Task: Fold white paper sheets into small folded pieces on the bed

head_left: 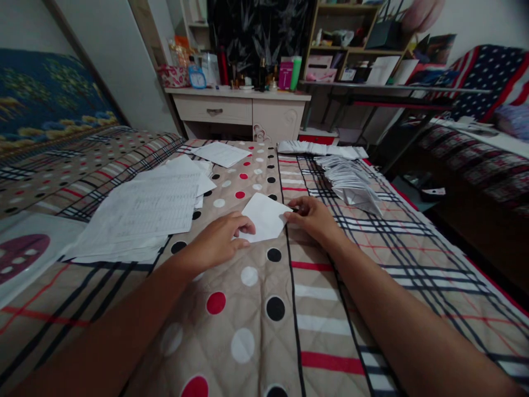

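A white folded piece of paper (266, 216) lies on the bedspread between my hands, with several straight edges and a pointed top. At its left corner, my left hand (225, 234) has its fingers curled onto the paper and the thumb low beside the edge. My right hand (312, 218) pinches the right edge between thumb and fingers. A small dark spot shows by the right fingertips; I cannot make out what it is. To the left lies a loose stack of printed sheets (152, 204). Folded white papers (351, 184) stand in a fanned row at the right.
Another sheet (223, 153) lies farther back, and a second row of folded papers (320, 149) sits at the bed's far edge. A white plastic bag (61, 242) lies at left. Beyond the patterned bedspread (243, 309) stands a white dresser (231, 110) with bottles on top.
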Tool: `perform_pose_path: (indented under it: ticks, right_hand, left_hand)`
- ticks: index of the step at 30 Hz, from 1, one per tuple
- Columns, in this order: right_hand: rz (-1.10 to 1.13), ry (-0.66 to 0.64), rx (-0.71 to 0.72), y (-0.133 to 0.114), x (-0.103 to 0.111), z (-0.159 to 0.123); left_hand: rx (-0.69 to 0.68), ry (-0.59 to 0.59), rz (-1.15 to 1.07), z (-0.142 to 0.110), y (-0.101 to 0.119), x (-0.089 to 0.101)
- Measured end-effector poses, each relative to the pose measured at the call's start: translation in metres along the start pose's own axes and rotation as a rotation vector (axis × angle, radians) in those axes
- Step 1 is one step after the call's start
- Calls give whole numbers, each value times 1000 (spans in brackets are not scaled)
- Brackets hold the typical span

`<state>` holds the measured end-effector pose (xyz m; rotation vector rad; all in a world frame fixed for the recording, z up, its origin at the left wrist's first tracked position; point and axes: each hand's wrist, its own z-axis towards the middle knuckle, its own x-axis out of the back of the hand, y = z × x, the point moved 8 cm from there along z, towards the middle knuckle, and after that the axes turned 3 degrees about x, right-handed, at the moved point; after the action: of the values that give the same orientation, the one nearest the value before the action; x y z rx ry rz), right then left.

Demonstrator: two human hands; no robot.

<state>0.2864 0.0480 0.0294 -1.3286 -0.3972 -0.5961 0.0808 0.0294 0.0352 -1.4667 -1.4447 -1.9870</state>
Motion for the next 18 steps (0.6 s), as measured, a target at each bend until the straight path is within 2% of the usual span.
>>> perform_pose_path:
  ticks: [3,5,9,14,16,18]
  right_hand:
    - [-170,67,85,-7,4,-2]
    - [-178,52,96,-7,1,-3]
    - [93,0,65,0,-5,-3]
    - [486,-64,30,-6,-4,-7]
    - [563,-66,59,-12,1,-8]
    - [519,-53,153,-18,9,-7]
  left_hand:
    - [-86,61,174,-7,20,0]
    - [-166,106,311,-9,32,0]
    - [-250,183,440,-7,34,-1]
    - [-262,290,327,-6,24,1]
    - [-266,285,320,-10,28,-5]
    - [-262,245,341,-15,34,-16]
